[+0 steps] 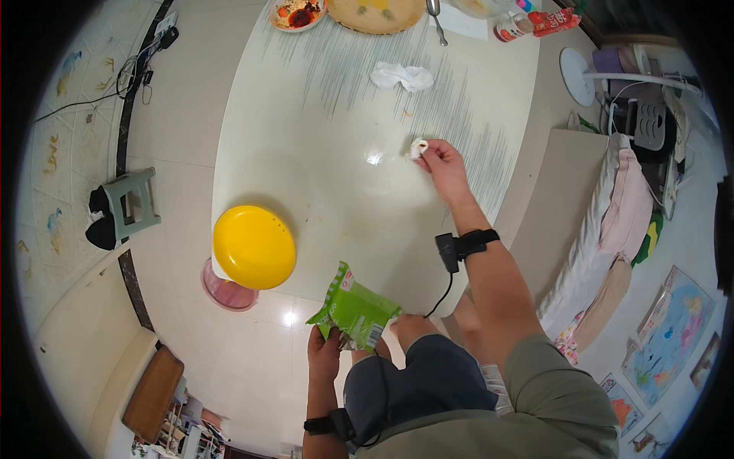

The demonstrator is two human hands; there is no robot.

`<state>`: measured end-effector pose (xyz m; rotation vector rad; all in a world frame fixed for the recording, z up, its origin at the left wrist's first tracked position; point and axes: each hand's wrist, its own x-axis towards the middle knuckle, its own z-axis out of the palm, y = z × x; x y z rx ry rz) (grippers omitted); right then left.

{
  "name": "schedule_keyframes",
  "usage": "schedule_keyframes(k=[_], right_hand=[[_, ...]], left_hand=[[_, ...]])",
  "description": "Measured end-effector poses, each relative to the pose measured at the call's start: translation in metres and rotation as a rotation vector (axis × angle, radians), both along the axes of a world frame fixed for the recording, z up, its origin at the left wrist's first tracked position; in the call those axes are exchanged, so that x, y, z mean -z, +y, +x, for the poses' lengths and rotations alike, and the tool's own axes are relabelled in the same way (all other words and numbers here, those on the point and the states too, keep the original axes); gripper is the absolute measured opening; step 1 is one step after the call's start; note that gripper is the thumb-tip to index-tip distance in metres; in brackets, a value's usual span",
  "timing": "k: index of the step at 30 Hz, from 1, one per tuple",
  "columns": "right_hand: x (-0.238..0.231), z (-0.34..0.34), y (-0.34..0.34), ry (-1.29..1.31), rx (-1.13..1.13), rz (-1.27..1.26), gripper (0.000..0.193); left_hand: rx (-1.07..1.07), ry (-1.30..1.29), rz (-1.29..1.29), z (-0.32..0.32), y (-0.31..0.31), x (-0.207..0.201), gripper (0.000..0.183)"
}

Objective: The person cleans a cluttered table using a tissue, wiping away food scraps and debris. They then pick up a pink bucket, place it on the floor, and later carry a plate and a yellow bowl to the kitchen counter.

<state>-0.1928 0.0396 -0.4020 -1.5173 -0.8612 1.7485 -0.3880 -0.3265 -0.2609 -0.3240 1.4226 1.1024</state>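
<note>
My left hand (324, 350) grips a green plastic snack-like packet (355, 306) by its lower left end, just off the table's near edge. My right hand (443, 164) is over the right half of the table, its thumb and fingers pinching a small crumpled white tissue (417, 148) with a darker spot on it. Farther off lies another crumpled white tissue (402, 76). A round yellow basin (254, 247) rests at the table's near left corner, apart from both hands.
At the table's far end stand a dish with red sauce (297, 14), a round tan board or tray (376, 15), a metal utensil (438, 23), a jar (512, 28) and a red packet (556, 21). Below the near left corner is a pink bin (229, 294). A grey-green stool (131, 205) stands left.
</note>
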Motion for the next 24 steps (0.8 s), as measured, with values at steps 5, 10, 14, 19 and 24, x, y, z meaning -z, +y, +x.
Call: schedule_keyframes(k=[5,10,14,19,24], right_hand=[[0.0,0.036,0.017,-0.18,-0.076,0.214,0.009],[0.002,0.054,0.007,-0.792,-0.355,0.689,0.011],[0.006,0.063,0.007,-0.962,-0.457,0.899,0.012],[-0.011,0.048,0.015,-1.006,-0.555,0.866,0.01],[-0.013,0.036,0.026,-1.014,-0.544,0.862,0.006]], left_hand=[[0.006,-0.028,0.022,0.006,-0.005,0.01,0.026],[0.049,-0.013,-0.004,0.014,-0.014,0.016,0.023],[0.051,0.005,-0.03,0.017,-0.001,0.01,0.019],[0.037,-0.009,-0.055,0.015,-0.001,0.011,0.017],[0.048,-0.038,-0.062,0.012,-0.007,0.016,0.024]])
